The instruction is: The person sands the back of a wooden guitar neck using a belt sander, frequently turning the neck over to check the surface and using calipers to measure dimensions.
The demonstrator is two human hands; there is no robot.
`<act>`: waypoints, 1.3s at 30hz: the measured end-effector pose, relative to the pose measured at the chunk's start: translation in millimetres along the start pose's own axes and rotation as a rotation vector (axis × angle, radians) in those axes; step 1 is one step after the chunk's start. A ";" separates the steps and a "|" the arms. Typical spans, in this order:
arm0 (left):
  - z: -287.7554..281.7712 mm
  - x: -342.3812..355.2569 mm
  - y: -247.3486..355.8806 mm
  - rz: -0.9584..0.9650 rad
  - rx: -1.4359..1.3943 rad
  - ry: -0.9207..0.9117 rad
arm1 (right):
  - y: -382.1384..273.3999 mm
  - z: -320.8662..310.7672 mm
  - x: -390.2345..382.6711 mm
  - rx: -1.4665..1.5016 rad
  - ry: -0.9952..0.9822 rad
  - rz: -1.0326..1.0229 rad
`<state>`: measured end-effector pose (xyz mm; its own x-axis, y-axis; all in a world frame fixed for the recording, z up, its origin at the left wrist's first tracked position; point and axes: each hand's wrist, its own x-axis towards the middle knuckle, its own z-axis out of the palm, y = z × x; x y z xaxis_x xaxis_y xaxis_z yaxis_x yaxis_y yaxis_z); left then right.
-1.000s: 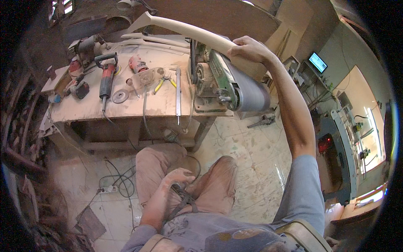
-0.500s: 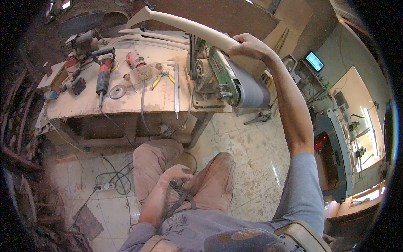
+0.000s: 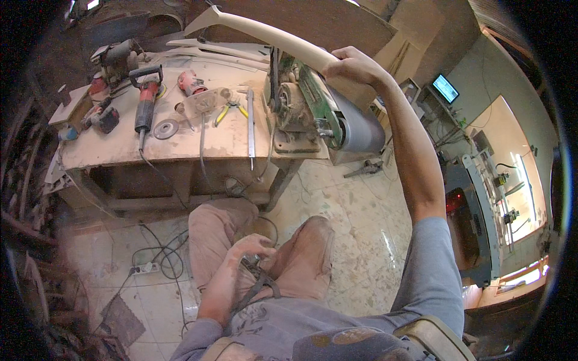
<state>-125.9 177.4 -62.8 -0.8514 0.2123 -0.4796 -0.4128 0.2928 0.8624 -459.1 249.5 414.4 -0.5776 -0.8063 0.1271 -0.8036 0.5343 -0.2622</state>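
Overhead, the right hand (image 3: 355, 65) was closed around the near end of a long, curved, pale wooden piece (image 3: 265, 31), fingers wrapped over its top edge, arm stretched up and forward. The left hand (image 3: 251, 248) rested low in the lap, fingers loosely curled on a dark strap (image 3: 260, 283) at the waist; whether it gripped the strap could not be told. The wooden piece arched away from the right hand to the upper left, passing above a green belt sander (image 3: 313, 111) that stood at the right end of the worktop (image 3: 132, 147). Farther left on the dusty worktop lay a metal ruler (image 3: 250, 126), yellow-handled pliers (image 3: 230, 110), a red angle grinder (image 3: 146, 102) and a loose grinding disc (image 3: 165, 129). Below, cables and a power strip (image 3: 147, 268) lay on the tiled floor (image 3: 355, 240) beside the person's knees.
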 end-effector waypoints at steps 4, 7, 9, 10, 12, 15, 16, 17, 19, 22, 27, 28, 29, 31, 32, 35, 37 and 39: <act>-1.3 -2.2 3.8 -0.025 -0.069 -0.026 | -0.8 2.5 2.7 0.038 0.016 0.009; -2.0 -1.8 5.1 -0.021 -0.043 -0.026 | 1.2 2.6 4.8 0.043 0.013 0.032; -2.1 -1.5 4.6 -0.021 -0.036 -0.024 | 0.8 1.7 5.3 0.028 0.014 0.037; -1.1 -0.4 1.4 -0.023 -0.045 -0.026 | -0.6 1.3 4.5 0.018 0.019 0.031; -0.8 3.1 -2.9 -0.024 -0.049 -0.035 | -0.6 1.8 4.0 0.015 0.028 0.031; -0.8 7.4 -8.1 -0.023 -0.041 -0.051 | -1.5 4.6 4.3 0.032 0.039 0.047; -0.9 7.4 -9.7 -0.025 -0.045 -0.050 | -5.3 5.0 3.4 0.035 0.040 0.052; -0.3 7.2 -11.2 -0.026 -0.049 -0.048 | -8.0 6.0 2.9 0.039 0.041 0.056; -0.4 7.3 -8.8 -0.016 -0.063 -0.048 | -4.1 3.5 5.5 0.033 0.037 0.061; -0.8 7.2 -5.6 -0.011 -0.052 -0.045 | -2.8 1.5 9.1 0.003 0.032 0.098; -0.5 3.1 -4.7 -0.014 -0.069 -0.037 | -10.0 4.8 12.9 -0.032 0.045 0.115; -0.3 4.2 -8.5 -0.012 -0.079 -0.034 | -13.4 6.7 13.4 -0.023 0.060 0.099; -0.3 4.7 -12.7 -0.011 -0.089 -0.030 | -16.7 8.0 13.5 -0.014 0.074 0.083; -0.7 1.4 -4.2 -0.006 -0.088 -0.040 | -8.2 6.3 18.6 -0.054 0.064 0.127; -1.0 -0.2 -0.2 -0.004 -0.087 -0.044 | -3.7 6.8 20.1 -0.074 0.058 0.148; -0.4 6.7 -6.0 0.040 0.005 -0.004 | -3.2 5.4 19.7 -0.069 0.067 0.177; -0.3 5.7 -8.4 0.032 0.012 0.009 | -8.1 6.2 18.7 -0.088 0.058 0.169; -0.1 3.4 -5.9 0.012 -0.017 -0.002 | -8.8 5.8 17.9 -0.101 0.054 0.165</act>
<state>-126.4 176.3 -69.5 -0.8557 0.2181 -0.4693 -0.4078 0.2743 0.8709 -461.5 229.0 413.4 -0.7076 -0.6923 0.1417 -0.7059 0.6833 -0.1866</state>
